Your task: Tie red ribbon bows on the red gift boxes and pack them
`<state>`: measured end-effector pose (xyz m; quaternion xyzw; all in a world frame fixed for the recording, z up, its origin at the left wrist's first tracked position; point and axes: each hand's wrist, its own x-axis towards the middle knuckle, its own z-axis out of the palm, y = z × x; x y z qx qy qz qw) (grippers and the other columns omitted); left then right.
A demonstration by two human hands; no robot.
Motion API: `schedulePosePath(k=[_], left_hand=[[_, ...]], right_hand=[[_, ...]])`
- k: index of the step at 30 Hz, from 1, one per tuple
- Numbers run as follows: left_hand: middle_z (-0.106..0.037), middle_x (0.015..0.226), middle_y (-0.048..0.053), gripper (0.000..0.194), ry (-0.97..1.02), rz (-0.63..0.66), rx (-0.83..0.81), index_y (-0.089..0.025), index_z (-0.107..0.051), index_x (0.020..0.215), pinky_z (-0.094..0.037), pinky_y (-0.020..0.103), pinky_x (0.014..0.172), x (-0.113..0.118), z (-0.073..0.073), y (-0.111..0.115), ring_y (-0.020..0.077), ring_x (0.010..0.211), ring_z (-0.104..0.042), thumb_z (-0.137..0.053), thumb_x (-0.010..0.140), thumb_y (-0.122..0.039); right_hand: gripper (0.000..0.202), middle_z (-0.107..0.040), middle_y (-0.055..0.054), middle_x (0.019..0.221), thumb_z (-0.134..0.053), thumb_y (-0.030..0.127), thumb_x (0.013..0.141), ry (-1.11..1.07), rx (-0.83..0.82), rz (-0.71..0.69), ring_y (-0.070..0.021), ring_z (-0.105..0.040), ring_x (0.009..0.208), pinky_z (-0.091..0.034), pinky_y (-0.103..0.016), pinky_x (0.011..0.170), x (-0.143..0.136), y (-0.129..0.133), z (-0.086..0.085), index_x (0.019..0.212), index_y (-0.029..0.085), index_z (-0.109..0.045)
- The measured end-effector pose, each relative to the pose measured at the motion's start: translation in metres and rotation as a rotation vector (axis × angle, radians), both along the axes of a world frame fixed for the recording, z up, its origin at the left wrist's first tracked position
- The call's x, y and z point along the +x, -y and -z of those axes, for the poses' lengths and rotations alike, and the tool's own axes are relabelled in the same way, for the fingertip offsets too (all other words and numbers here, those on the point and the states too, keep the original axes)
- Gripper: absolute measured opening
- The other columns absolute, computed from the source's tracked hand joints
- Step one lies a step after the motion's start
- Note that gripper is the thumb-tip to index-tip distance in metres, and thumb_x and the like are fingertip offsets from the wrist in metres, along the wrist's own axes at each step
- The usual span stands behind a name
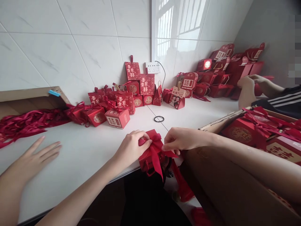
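Note:
A small red gift box (pixel 144 159) sits at the front edge of the white table, partly over it, with a red ribbon (pixel 156 157) in a bow on top. My left hand (pixel 134 145) pinches a loop of that bow between thumb and fingers. On the bow's other side, my right hand (pixel 175 140) is closed on the ribbon, its fingers curled and partly hidden. One ribbon tail hangs down the box's front, where a twisted red cord also shows.
A cardboard box (pixel 211 125) of red gift boxes stands at right. Finished-looking boxes (pixel 117 118) line the wall, near a power strip (pixel 152 67). Loose ribbons (pixel 28 124) lie left. A black ring (pixel 159 119) rests mid-table. Other people's hands (pixel 37 158) appear left and right.

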<state>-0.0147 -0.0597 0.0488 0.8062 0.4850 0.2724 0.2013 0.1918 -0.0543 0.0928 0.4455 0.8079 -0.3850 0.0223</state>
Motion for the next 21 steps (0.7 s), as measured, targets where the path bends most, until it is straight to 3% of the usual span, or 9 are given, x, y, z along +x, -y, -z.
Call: schedulePosePath(k=[6,15,19,21], left_hand=[[-0.065,0.083,0.002,0.013,-0.01,-0.011,-0.001,-0.02,-0.057,0.072,-0.044,0.029,0.074,0.0,0.0,0.0,0.0185,0.078,-0.06,-0.053,0.081,-0.029],[-0.065,0.08,0.001,0.012,0.011,-0.038,-0.011,-0.02,-0.058,0.07,-0.044,0.028,0.071,0.003,0.001,0.0,0.0174,0.076,-0.06,-0.055,0.079,-0.026],[-0.065,0.079,0.0,0.011,0.024,-0.042,0.004,-0.02,-0.059,0.07,-0.045,0.027,0.071,0.002,0.001,0.0,0.017,0.075,-0.061,-0.055,0.078,-0.026],[-0.066,0.08,0.0,0.012,0.028,-0.042,0.0,-0.02,-0.059,0.07,-0.045,0.027,0.071,0.001,0.002,-0.001,0.017,0.075,-0.061,-0.055,0.078,-0.027]], right_hand=[[0.032,-0.059,0.0,0.055,-0.051,0.035,0.081,-0.046,-0.121,-0.096,-0.0088,-0.048,0.052,-0.035,-0.021,0.053,-0.003,0.002,0.001,0.07,0.013,-0.071],[0.028,-0.065,-0.001,0.061,-0.052,0.029,0.08,-0.033,-0.201,-0.182,-0.0089,-0.054,0.057,-0.036,-0.02,0.056,-0.003,0.0,-0.001,0.064,0.013,-0.069],[0.034,-0.065,-0.002,0.061,-0.057,0.041,0.078,-0.021,-0.323,-0.219,-0.0091,-0.053,0.057,-0.037,-0.02,0.057,0.0,-0.005,-0.003,0.06,0.013,-0.063],[0.042,-0.063,-0.002,0.061,-0.057,0.052,0.076,-0.042,-0.328,-0.127,-0.009,-0.05,0.055,-0.038,-0.022,0.057,0.001,-0.01,-0.004,0.063,0.013,-0.061]])
